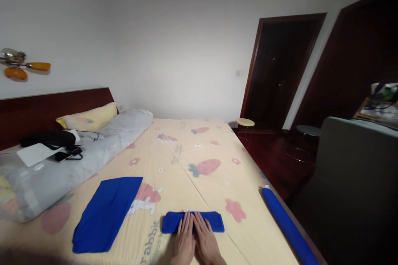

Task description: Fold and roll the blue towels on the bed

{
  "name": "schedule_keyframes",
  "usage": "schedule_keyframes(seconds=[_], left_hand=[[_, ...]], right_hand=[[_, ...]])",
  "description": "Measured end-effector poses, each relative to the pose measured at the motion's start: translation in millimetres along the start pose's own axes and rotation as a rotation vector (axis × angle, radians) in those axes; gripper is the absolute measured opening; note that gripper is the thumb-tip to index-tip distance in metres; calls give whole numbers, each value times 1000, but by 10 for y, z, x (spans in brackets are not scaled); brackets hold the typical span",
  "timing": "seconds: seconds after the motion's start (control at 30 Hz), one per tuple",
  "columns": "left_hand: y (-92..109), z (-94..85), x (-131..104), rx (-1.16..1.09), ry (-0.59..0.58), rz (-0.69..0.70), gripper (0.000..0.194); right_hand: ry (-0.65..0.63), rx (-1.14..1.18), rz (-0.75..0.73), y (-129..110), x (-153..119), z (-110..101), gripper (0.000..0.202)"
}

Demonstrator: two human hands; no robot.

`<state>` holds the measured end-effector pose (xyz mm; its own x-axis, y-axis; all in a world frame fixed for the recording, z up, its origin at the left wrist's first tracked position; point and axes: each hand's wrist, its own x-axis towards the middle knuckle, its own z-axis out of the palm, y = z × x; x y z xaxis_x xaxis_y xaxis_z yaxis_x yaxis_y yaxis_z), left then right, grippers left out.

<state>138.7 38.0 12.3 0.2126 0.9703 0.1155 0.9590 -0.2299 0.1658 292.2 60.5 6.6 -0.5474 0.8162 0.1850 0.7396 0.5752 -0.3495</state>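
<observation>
A folded blue cloth [216, 221] lies crosswise on the bed near the bottom centre. My left hand [185, 234] rests palm down on its middle, fingers stretched out. Beside it, my right hand [203, 232] lies flat on the same cloth, and the two hands touch at the fingertips. To the left, a wider flat blue cloth [107, 213] is spread on the bed sheet. A long narrow blue roll or folded cloth [287, 223] lies along the bed's right edge, apart from both hands.
The patterned bed sheet [180, 174] spreads ahead. At the left are a grey quilt [108, 145], a yellow pillow [90, 119], a white flat item [36, 154] and a phone [62, 156]. Beyond the bed's right edge stand stools [245, 122] and a grey panel [354, 182].
</observation>
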Motion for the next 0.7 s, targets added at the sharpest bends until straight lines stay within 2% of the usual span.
schedule_keyframes(seconds=[0.07,0.13,0.23,0.33,0.5,0.7], left_hand=[[-75,-15,-41,14,-38,29,73],[-261,-78,-99,36,-54,72,70],[-566,-208,-157,72,-42,88,72],[-733,-329,-133,63,-91,90,73],[-750,-448,-48,20,-213,42,71],[-727,-511,-40,-8,-283,-45,69]], right_hand=[[2,-11,-14,93,-49,10,60],[21,-38,-38,267,-124,-35,58],[54,-77,-22,529,-221,-167,57],[23,-74,27,656,-255,-300,57],[-64,-8,124,613,-240,-393,58],[-122,14,226,558,-207,-448,60]])
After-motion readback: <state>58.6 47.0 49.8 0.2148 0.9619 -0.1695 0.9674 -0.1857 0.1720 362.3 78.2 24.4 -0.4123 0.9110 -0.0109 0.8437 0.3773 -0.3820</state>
